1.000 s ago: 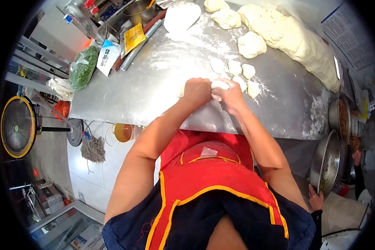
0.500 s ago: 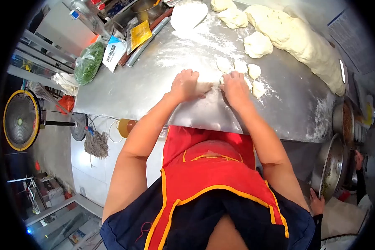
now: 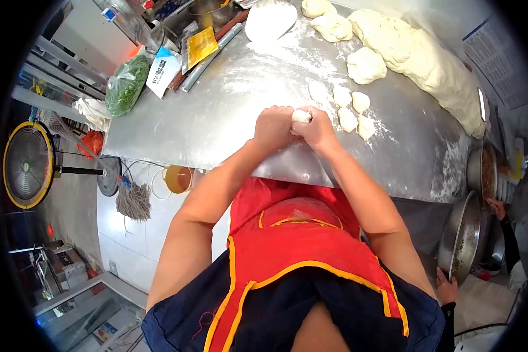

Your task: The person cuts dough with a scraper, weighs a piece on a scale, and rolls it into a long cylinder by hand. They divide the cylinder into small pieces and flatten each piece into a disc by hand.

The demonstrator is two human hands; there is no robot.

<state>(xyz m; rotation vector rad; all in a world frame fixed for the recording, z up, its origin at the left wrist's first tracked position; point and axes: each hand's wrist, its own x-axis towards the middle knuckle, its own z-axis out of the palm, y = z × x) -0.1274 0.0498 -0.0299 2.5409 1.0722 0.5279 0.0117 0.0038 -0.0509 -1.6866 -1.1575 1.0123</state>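
My left hand (image 3: 274, 128) and my right hand (image 3: 317, 130) are together above the near part of the metal table (image 3: 217, 129). Both are closed round one lump of dough (image 3: 301, 116), whose pale top shows between them; the rest of it is hidden by my fingers. Just right of my right hand lie several small dough pieces (image 3: 347, 119) on the floured metal. Farther back sits a larger ball of dough (image 3: 366, 65), beside a long thick roll of dough (image 3: 419, 56).
At the back left are a white round sheet (image 3: 271, 21), a yellow packet (image 3: 201, 47), a white packet (image 3: 163, 71) and a bag of greens (image 3: 127, 85). Right of the table, another person's hand (image 3: 447, 288) holds a metal bowl (image 3: 460, 234). A fan (image 3: 28, 165) stands left.
My hands were apart on the table; they have come together, with the dough between them. A small piece near my right hand is now uncovered. The other person's upper hand has moved up.
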